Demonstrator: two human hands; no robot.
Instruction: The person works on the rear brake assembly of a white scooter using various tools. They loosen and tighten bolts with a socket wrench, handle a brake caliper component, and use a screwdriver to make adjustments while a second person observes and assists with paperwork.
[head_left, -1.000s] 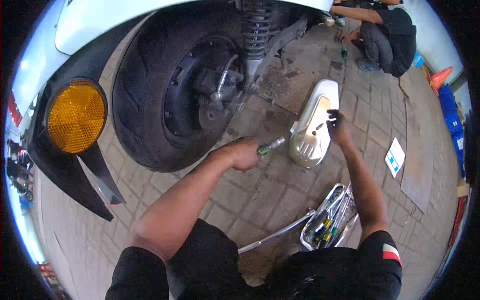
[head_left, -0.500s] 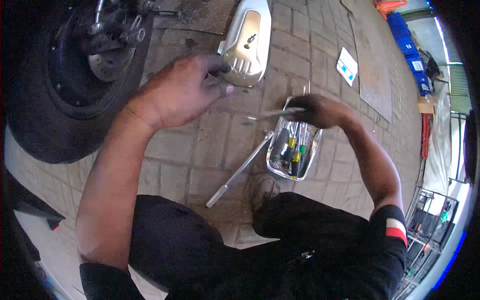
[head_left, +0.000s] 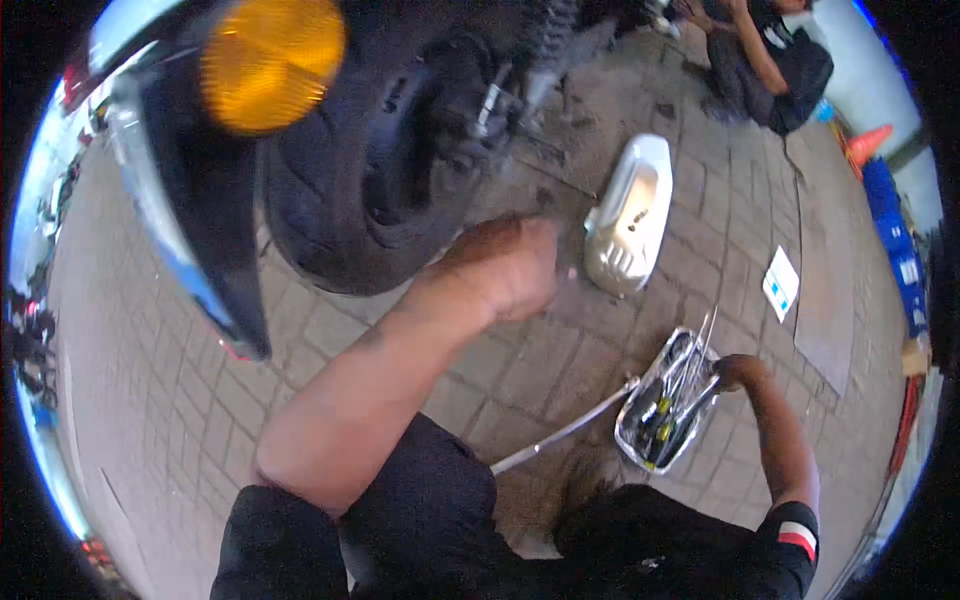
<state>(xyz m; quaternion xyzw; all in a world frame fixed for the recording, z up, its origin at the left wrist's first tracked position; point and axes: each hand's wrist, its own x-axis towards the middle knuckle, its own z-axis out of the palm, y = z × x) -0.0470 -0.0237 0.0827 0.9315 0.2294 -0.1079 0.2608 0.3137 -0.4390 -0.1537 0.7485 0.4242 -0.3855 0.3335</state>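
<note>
My left hand (head_left: 525, 265) hangs smeared by motion between the motorcycle's rear wheel (head_left: 350, 190) and a white and gold cover (head_left: 628, 225) lying on the paving. Its fingers are mostly hidden, so whether they hold anything does not show. At the right edge of a shiny metal tray (head_left: 655, 468), my right hand (head_left: 742, 372) is closed around the end of a slim metal tool (head_left: 700, 397) slanting over the tray. Screwdrivers with black and yellow handles (head_left: 662, 432) and several metal tools lie inside. A long metal bar (head_left: 560, 435) rests on the floor, its head against the tray.
An orange round reflector (head_left: 272, 62) and a dark rear body panel (head_left: 205, 200) stand close at the upper left. Beyond the tray lies a white and blue card (head_left: 781, 284). Another person (head_left: 770, 60) sits far right, near an orange cone (head_left: 868, 143) and blue bins (head_left: 888, 215).
My view has swung left, bringing the reflector and the other person into sight. My right hand has brought its tool down to the tray's right edge. The left hand remains near the cover.
</note>
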